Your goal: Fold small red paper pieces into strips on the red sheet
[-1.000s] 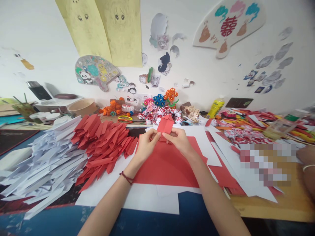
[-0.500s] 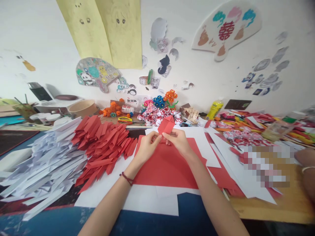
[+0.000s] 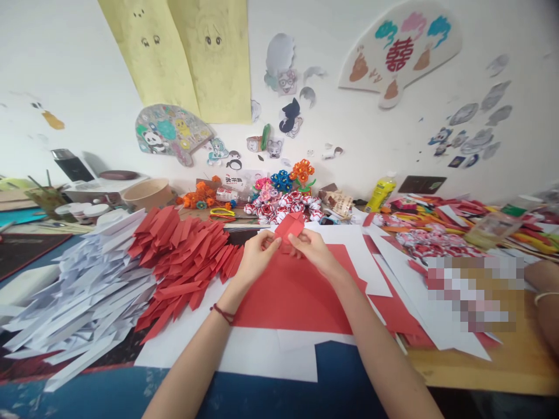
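Observation:
A small piece of folded red paper [image 3: 290, 226] is held up between my two hands, above a large red sheet [image 3: 297, 291]. My left hand [image 3: 261, 251] pinches its left edge between thumb and fingers. On the other side, my right hand [image 3: 311, 247] grips it, the thumb lying over the front and the fingers behind. White sheets [image 3: 244, 355] lie beneath the red one. To the left is a heap of folded red strips [image 3: 183, 256], and beyond it a heap of folded white strips [image 3: 96, 285].
Behind my hands stand paper flowers [image 3: 301, 171] and red-and-white folded pieces [image 3: 288, 206]. A yellow bottle [image 3: 381, 193] is at the back right, near a plastic cup [image 3: 493, 227]. Another person's arm [image 3: 544, 285] reaches in at the right edge, beside a blurred patch.
The folded red paper has tilted and dropped slightly to the left. My left fingers have shifted a little along its edge; both hands keep hold of it.

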`<state>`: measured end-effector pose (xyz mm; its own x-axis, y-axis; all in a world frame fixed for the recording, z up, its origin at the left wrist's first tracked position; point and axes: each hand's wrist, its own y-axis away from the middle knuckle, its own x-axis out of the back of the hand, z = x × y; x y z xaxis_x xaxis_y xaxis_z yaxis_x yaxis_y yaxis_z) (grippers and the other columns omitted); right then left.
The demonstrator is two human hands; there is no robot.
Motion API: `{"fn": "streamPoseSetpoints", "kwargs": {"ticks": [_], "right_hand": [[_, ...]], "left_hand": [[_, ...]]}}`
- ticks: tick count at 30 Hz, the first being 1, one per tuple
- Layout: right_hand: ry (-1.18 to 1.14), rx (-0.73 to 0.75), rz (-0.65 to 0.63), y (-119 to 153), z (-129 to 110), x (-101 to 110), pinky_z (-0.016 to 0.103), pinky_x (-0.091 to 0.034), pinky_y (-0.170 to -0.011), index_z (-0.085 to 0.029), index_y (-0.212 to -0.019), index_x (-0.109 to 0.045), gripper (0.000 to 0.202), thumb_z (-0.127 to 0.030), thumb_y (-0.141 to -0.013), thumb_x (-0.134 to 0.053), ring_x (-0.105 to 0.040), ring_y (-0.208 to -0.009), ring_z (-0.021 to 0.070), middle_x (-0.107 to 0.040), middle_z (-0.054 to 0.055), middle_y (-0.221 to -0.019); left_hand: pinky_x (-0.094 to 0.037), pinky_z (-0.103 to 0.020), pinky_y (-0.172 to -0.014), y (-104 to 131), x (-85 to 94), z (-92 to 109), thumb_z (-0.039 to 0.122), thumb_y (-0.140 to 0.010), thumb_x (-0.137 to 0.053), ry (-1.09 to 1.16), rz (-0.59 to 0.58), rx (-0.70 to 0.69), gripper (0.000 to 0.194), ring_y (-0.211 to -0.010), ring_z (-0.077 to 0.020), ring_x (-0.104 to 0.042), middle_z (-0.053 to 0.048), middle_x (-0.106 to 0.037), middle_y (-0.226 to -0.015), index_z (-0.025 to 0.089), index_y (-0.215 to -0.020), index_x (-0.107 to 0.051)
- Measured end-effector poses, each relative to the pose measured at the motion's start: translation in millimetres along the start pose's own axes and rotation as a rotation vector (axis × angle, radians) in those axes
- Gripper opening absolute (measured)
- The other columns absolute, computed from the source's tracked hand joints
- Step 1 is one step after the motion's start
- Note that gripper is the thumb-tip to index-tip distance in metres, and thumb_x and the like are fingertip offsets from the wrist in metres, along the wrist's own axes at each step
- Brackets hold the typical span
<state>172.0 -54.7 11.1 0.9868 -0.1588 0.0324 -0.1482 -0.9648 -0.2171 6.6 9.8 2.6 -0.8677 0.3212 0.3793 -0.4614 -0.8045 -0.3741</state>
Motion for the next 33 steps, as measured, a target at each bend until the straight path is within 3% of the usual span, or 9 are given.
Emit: {"fn": "streamPoseSetpoints", "kwargs": {"ticks": [4,8,13,16,20,25,28,33], "right_hand": [[-0.014,0.058,0.162,-3.2,-1.1,10.7,0.024,-0.045,-0.056,-0.017,-0.101,-0.066,0.043,-0.054,-0.079,-0.067,-0.064,-0.078,0.0185,-0.07,0.008,-0.096],[0.009,0.036,0.187,-3.5,3.3,20.6,0.027,-0.047,-0.063,-0.015,-0.088,-0.07,0.037,-0.049,-0.072,-0.074,-0.063,-0.074,0.0185,-0.07,0.007,-0.086],[0.068,-0.113,0.114,-2.1,9.6,26.2,0.028,-0.044,-0.058,-0.015,-0.072,-0.067,0.036,-0.047,-0.063,-0.079,-0.057,-0.058,0.015,-0.064,0.002,-0.062],[0.238,-0.143,0.043,-3.4,14.4,27.9,0.028,-0.044,-0.06,-0.016,-0.067,-0.066,0.031,-0.044,-0.064,-0.078,-0.06,-0.061,0.0172,-0.065,0.004,-0.062],[0.539,-0.085,0.008,-5.4,21.5,28.5,0.028,-0.043,-0.062,-0.017,-0.064,-0.066,0.022,-0.036,-0.066,-0.077,-0.064,-0.07,0.0198,-0.069,0.005,-0.068],[0.773,-0.01,-0.099,-6.2,28.2,29.1,0.026,-0.036,-0.056,-0.018,-0.064,-0.065,0.017,-0.03,-0.07,-0.076,-0.057,-0.06,0.0148,-0.065,0.0,-0.062],[0.811,0.014,-0.128,-6.3,30.4,29.1,0.025,-0.036,-0.057,-0.018,-0.071,-0.066,0.015,-0.026,-0.068,-0.077,-0.056,-0.061,0.014,-0.065,-0.001,-0.067],[0.727,0.046,-0.137,-4.1,25.9,27.7,0.026,-0.04,-0.06,-0.018,-0.083,-0.07,0.017,-0.029,-0.071,-0.075,-0.056,-0.066,0.0152,-0.066,0.001,-0.074]], "left_hand": [[-0.038,-0.02,-0.06,-3.4,8.7,-6.6,0.041,-0.082,-0.059,-0.077,-0.142,0.013,0.028,-0.062,-0.0105,-0.051,0.0,-0.063,-0.069,0.014,-0.075,-0.063],[-0.039,-0.021,-0.063,-4.2,11.9,-10.6,0.042,-0.081,-0.058,-0.136,-0.171,0.042,0.029,-0.066,-0.0118,-0.054,-0.002,-0.067,-0.076,0.014,-0.078,-0.067],[-0.038,-0.022,-0.061,-4.4,16.2,-14.5,0.042,-0.079,-0.059,-0.242,-0.168,0.103,0.03,-0.066,-0.0129,-0.055,-0.001,-0.066,-0.071,0.014,-0.077,-0.068],[-0.036,-0.022,-0.061,-3.8,20.8,-16.7,0.039,-0.079,-0.06,-0.367,-0.233,0.1,0.024,-0.066,-0.0134,-0.056,-0.001,-0.066,-0.071,0.016,-0.073,-0.067],[-0.035,-0.024,-0.062,-2.4,23.6,-20.3,0.033,-0.08,-0.06,-0.531,-0.291,0.042,0.018,-0.068,-0.0143,-0.058,-0.001,-0.069,-0.073,0.019,-0.069,-0.065],[-0.041,-0.026,-0.073,-1.1,18.5,-24.1,0.025,-0.076,-0.064,-0.604,-0.251,-0.04,0.007,-0.079,-0.0171,-0.06,-0.003,-0.07,-0.084,0.02,-0.08,-0.067],[-0.042,-0.027,-0.078,-0.2,13.6,-23.2,0.017,-0.074,-0.063,-0.571,-0.231,-0.088,0.013,-0.084,-0.0176,-0.061,-0.004,-0.07,-0.09,0.02,-0.086,-0.066],[-0.041,-0.024,-0.067,0.0,11.6,-20.3,0.014,-0.073,-0.062,-0.505,-0.249,-0.061,0.013,-0.075,-0.0161,-0.061,-0.003,-0.07,-0.083,0.018,-0.085,-0.066]]}}
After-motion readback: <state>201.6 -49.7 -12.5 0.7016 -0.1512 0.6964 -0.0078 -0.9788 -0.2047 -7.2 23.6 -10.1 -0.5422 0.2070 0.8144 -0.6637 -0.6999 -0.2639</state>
